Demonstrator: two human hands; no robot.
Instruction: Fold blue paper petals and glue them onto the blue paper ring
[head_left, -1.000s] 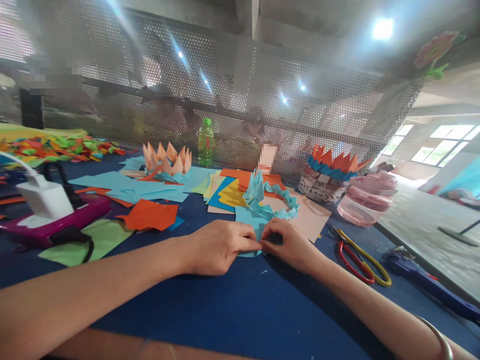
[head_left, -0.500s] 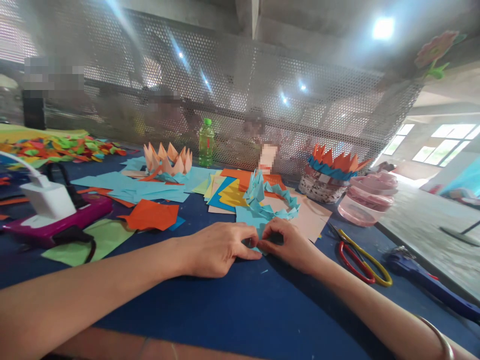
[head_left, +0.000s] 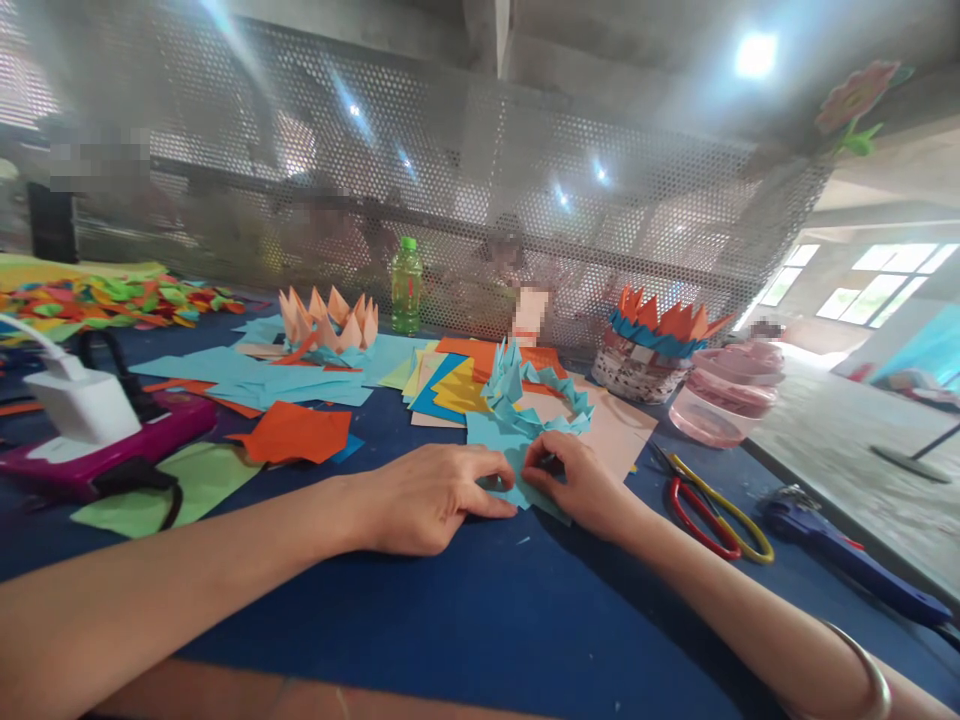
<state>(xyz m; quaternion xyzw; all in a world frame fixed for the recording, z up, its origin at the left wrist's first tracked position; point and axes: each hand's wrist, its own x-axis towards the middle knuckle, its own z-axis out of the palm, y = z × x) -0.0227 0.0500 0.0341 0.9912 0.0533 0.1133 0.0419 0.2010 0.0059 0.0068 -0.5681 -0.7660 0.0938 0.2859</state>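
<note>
A small light blue paper (head_left: 524,492) lies on the blue table between my two hands. My left hand (head_left: 439,497) rests on the table with fingers curled, its thumb and index finger at the paper's left edge. From the other side my right hand (head_left: 577,478) bends over the same paper, thumb and index fingertip close together on it. The hands hide part of the paper and its folds. Just beyond them stands a light blue ring of folded paper points (head_left: 506,385), on top of loose paper sheets.
Scissors (head_left: 720,505) and a blue-handled tool (head_left: 855,560) lie at right. A pink container (head_left: 724,395) and a basket (head_left: 637,375) holding orange folded points stand behind. Farther back are a peach paper crown (head_left: 328,325) and green bottle (head_left: 407,285). A purple power strip (head_left: 161,425) sits left.
My right hand's fingertips have drawn slightly away from my left hand, and more of the light blue paper shows under and between them. My left hand stays nearly in place.
</note>
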